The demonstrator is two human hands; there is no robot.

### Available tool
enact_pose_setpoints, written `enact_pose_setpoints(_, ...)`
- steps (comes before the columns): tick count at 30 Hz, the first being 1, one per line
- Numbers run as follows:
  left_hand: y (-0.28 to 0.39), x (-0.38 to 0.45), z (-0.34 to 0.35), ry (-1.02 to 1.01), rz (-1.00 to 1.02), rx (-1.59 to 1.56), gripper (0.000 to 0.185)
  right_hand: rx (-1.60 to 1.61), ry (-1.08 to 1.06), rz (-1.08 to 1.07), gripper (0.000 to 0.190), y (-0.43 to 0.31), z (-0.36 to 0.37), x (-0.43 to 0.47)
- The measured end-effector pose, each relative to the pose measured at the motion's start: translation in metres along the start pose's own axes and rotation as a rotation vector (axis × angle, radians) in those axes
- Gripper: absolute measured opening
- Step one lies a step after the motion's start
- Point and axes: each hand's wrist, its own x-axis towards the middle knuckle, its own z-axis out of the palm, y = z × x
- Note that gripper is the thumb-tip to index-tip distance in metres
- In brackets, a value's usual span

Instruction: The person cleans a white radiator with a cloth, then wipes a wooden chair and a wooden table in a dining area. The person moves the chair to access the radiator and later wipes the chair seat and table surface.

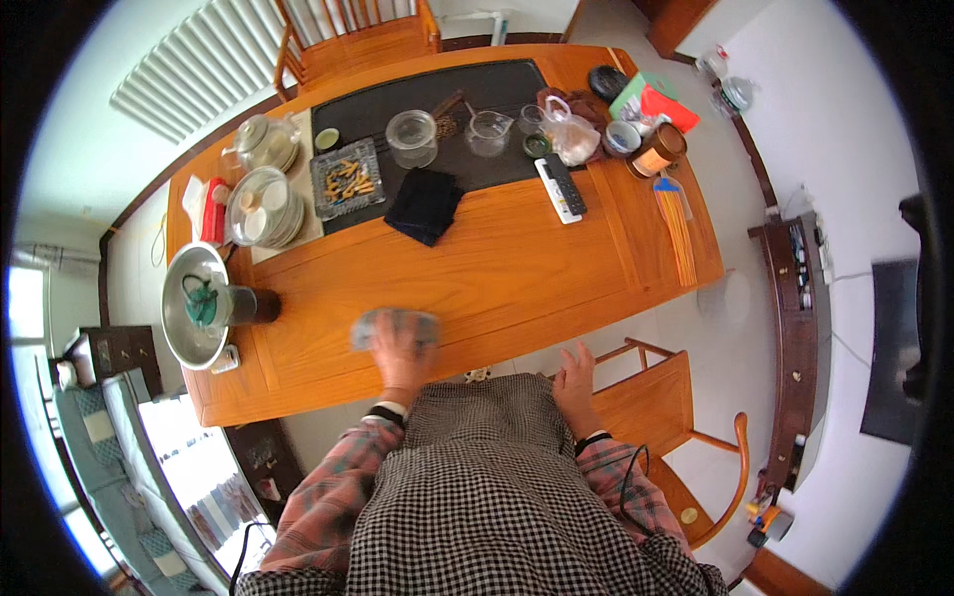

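My left hand point(401, 354) presses a grey cloth point(363, 333) against the wooden table point(514, 257) near its front edge; hand and cloth are slightly blurred. Beside the checked apron, my right hand point(575, 384) hangs off the table with its fingers apart and nothing in it. Beyond the cloth lies a folded black cloth point(425, 207), partly on the dark tea-tray inlay point(477, 86). A glass ashtray point(347, 179) full of cigarette butts stands to its left. Two remote controls, one white point(553, 195) and one black point(566, 186), lie to the right.
At the left stand a metal basin point(173, 328), a dark tumbler point(253, 305), a lidded glass pot point(264, 208) and a glass teapot point(261, 141). Glass vessels point(412, 141) line the inlay. A brown jar point(659, 149) is at the right. A wooden chair point(656, 402) stands close on my right.
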Motion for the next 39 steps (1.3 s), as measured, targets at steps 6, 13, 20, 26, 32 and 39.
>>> enact_pose_setpoints(6, 0.079, 0.027, 0.029, -0.438, 0.538, -0.367, 0.077, 0.024, -0.112, 0.167, 0.038, -0.009, 0.002, -0.043)
enact_pose_setpoints(13, -0.011, 0.062, -0.015, -0.090, 0.234, 0.185, 0.077, -0.062, -0.007, 0.466, 0.040, 0.036, -0.015, -0.115)
enact_pose_setpoints(20, 0.031, 0.084, 0.033, 0.039, -0.043, 0.082, 0.074, -0.123, -0.056, 0.683, 0.039, 0.080, 0.013, -0.189)
enact_pose_setpoints(26, 0.164, 0.077, 0.078, -0.555, 0.717, -0.008, 0.076, -0.029, -0.256, 0.670, 0.030, 0.156, 0.021, -0.153)
enact_pose_setpoints(32, 0.184, 0.075, 0.062, -0.651, 0.602, 0.137, 0.078, 0.061, -0.105, 0.405, 0.031, 0.250, -0.017, -0.076)
enact_pose_setpoints(39, 0.286, 0.081, 0.111, -0.553, 0.460, 0.202, 0.076, 0.063, -0.362, 0.606, 0.032, 0.341, -0.104, -0.073)
